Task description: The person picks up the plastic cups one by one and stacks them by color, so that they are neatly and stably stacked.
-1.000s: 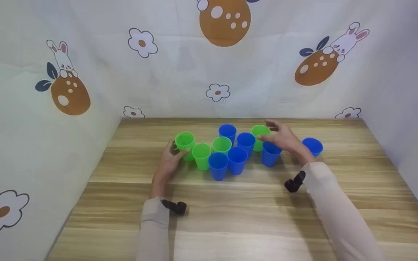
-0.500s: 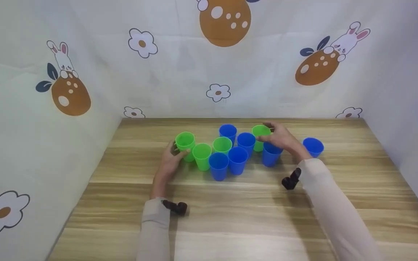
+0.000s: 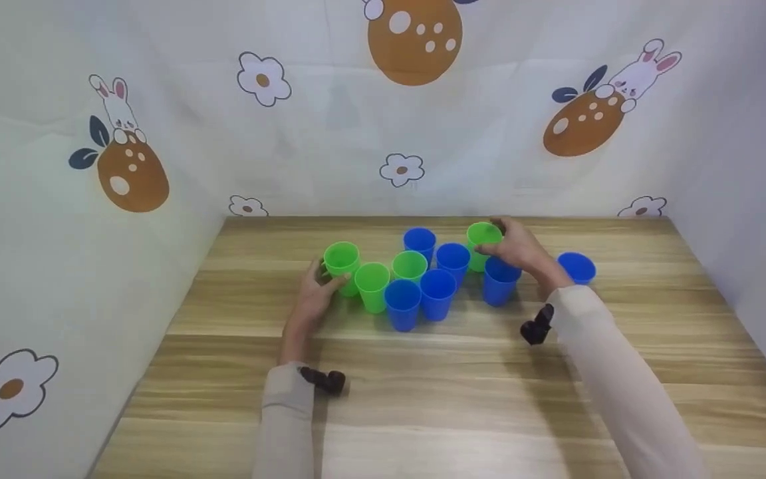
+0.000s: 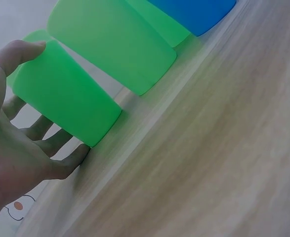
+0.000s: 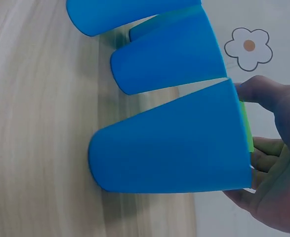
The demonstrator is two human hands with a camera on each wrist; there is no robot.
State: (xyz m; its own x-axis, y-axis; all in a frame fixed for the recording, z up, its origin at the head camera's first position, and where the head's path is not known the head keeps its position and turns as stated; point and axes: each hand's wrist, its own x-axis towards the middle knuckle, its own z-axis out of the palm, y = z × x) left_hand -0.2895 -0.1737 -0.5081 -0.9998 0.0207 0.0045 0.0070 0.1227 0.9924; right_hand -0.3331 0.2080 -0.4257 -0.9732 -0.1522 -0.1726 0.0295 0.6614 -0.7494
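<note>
My left hand (image 3: 313, 296) wraps the leftmost green cup (image 3: 342, 261), thumb near its rim and fingers round the far side. In the left wrist view that green cup (image 4: 68, 96) stands upright on the wooden table. My right hand (image 3: 521, 247) grips another green cup (image 3: 481, 243) at the back, between thumb and fingers. A blue cup (image 3: 501, 286) stands just in front of it and hides most of that green cup in the right wrist view, where only a green sliver (image 5: 247, 127) shows beside my right hand (image 5: 278, 153).
Between the hands stand two more green cups, one at the front (image 3: 373, 287) and one behind (image 3: 409, 267), plus several blue cups (image 3: 402, 303). A lone blue cup (image 3: 576, 267) stands far right. Patterned cloth (image 3: 330, 120) borders the wooden table (image 3: 423, 399).
My right hand has closed round the back green cup, which has shifted slightly up and to the right in the head view. The left hand and its cup stay put.
</note>
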